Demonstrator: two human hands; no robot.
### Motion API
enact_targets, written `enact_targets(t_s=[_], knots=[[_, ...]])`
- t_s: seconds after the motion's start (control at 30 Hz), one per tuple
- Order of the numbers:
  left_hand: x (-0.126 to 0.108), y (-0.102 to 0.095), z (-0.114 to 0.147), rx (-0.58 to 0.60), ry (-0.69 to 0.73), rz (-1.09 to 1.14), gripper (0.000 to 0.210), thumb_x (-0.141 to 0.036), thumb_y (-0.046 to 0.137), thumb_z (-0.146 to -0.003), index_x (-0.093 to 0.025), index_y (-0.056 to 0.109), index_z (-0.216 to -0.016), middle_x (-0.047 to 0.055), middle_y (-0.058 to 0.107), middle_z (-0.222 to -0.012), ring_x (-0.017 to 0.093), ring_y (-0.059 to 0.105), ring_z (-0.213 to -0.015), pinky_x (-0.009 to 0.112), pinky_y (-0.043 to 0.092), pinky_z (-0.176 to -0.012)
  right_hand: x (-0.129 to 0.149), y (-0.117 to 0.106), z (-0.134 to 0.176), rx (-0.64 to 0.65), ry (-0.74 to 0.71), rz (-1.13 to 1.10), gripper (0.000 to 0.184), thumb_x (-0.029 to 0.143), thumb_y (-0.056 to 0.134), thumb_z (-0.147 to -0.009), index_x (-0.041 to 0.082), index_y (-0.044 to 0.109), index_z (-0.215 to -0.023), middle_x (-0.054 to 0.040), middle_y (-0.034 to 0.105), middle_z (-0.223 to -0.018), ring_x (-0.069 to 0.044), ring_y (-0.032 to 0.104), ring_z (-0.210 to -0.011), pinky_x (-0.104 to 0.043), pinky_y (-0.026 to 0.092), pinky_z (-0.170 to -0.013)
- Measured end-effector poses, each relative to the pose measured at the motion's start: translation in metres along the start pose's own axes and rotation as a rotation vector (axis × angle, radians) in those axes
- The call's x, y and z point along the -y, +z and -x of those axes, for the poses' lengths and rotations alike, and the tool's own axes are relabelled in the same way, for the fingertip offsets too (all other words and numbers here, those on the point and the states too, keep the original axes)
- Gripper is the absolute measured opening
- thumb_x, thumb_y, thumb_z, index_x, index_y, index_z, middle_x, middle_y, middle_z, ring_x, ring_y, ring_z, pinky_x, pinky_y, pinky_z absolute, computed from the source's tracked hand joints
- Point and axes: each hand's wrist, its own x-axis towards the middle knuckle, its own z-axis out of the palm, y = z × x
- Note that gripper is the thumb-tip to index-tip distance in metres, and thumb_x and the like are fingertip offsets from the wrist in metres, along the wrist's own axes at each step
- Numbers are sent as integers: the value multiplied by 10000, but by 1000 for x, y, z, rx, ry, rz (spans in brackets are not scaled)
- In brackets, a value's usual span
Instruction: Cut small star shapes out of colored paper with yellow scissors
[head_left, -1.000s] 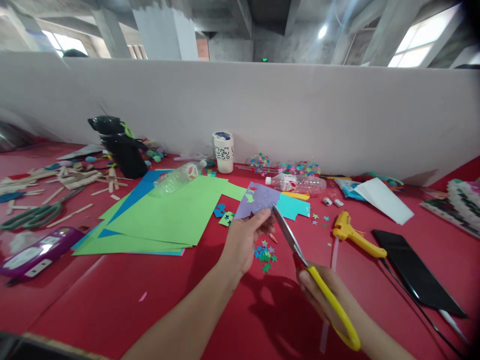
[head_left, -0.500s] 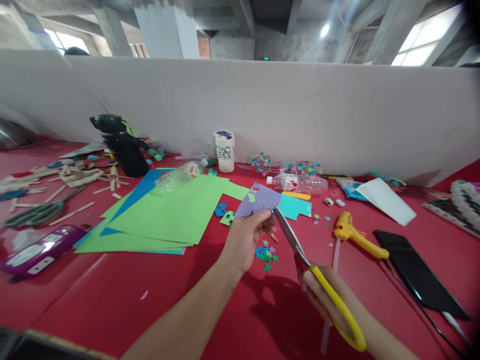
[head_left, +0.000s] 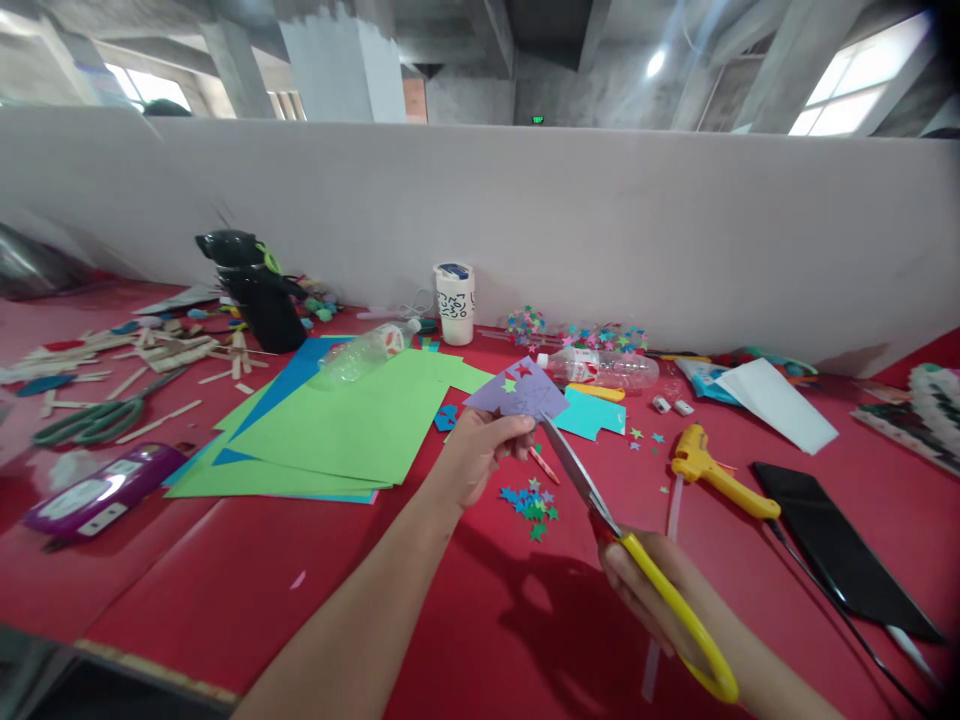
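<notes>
Between thumb and fingers, my left hand [head_left: 480, 450] pinches a piece of purple paper [head_left: 536, 393] held above the table. The paper has star-shaped cutouts, and faint drawn lines show on it. My right hand [head_left: 652, 570] grips a pair of scissors [head_left: 581, 475] with yellow handles. Their blade tips meet the paper's lower edge, close to my left fingertips, and the blades look nearly together. A small heap of blue and green paper stars [head_left: 534, 505] lies on the table below the hands, beside a thin orange-and-white stick [head_left: 545, 466].
Green paper sheets [head_left: 337, 420] lie left, with a clear bottle [head_left: 367, 352] on top. A black flask [head_left: 259, 300] and a white cup [head_left: 455, 305] stand behind. A yellow glue gun [head_left: 720, 475] and black tablet [head_left: 840, 540] are right. Green scissors [head_left: 105, 415] rest far left.
My left hand has shifted slightly left and turned the purple paper, so its corner now points right. The scissors stay at its edge. The whole view has moved a little.
</notes>
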Motion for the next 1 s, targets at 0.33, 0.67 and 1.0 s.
enact_targets(t_s=[0.33, 0.67, 1.0], knots=[[1, -3, -2, -8, -34, -50, 168, -237, 615, -653, -129, 571, -532, -17, 536, -470, 61, 456, -413, 198, 334, -450, -3, -1, -2, 21, -4, -5, 432, 600, 345, -804, 215, 344, -609, 96, 328, -385, -49, 245, -304, -212, 188, -346], [-1, 1, 0, -35, 7, 8, 111, -236, 618, -656, -138, 581, -618, -20, 549, -524, 72, 476, -437, 203, 368, -454, -1, -1, -2, -3, 17, -39, 433, 604, 374, -784, 223, 308, -590, 107, 296, -373, -33, 210, -277, -211, 138, -321], [6, 10, 3, -188, 99, -15, 133, -244, 639, -660, -140, 586, -597, -30, 534, -511, 69, 472, -450, 209, 372, -465, 5, 2, 3, -45, 37, -173, 508, 707, 347, -722, 212, 352, -608, 109, 264, -429, -34, 224, -299, -187, 151, -323]])
